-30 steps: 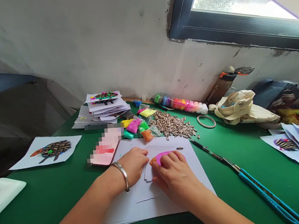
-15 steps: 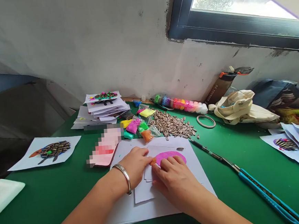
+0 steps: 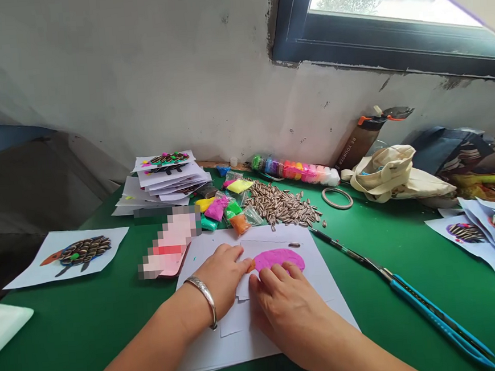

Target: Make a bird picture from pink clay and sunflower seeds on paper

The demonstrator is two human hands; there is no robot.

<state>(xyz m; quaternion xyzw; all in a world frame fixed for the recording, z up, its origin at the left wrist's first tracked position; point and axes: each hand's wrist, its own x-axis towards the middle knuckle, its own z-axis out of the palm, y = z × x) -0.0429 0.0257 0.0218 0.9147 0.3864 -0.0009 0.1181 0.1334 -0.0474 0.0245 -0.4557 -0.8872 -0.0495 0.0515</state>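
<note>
A flat pink clay oval [image 3: 279,259] lies on white paper [image 3: 226,356]. At its left end is a small lump of orange clay [image 3: 251,266]. My left hand [image 3: 221,282], with a silver bangle at the wrist, presses finger and thumb at this lump. My right hand [image 3: 286,305] rests on the paper, fingers curled at the oval's lower edge and covering part of it. Whatever may be under those fingertips is hidden. One sunflower seed [image 3: 294,244] lies just above the oval.
Behind the paper are bagged coloured clays [image 3: 232,209] and a seed pile [image 3: 278,203]. Blue-handled long tweezers or scissors [image 3: 428,308] lie right. Left are a pink phone-like object [image 3: 180,253], a seed-turtle picture [image 3: 27,274] and stacked papers [image 3: 162,189]. A cloth bag [image 3: 384,175] sits back right.
My right fingertips have drawn slightly away from the orange lump. My left hand stays at it. The whole view has shifted a little.
</note>
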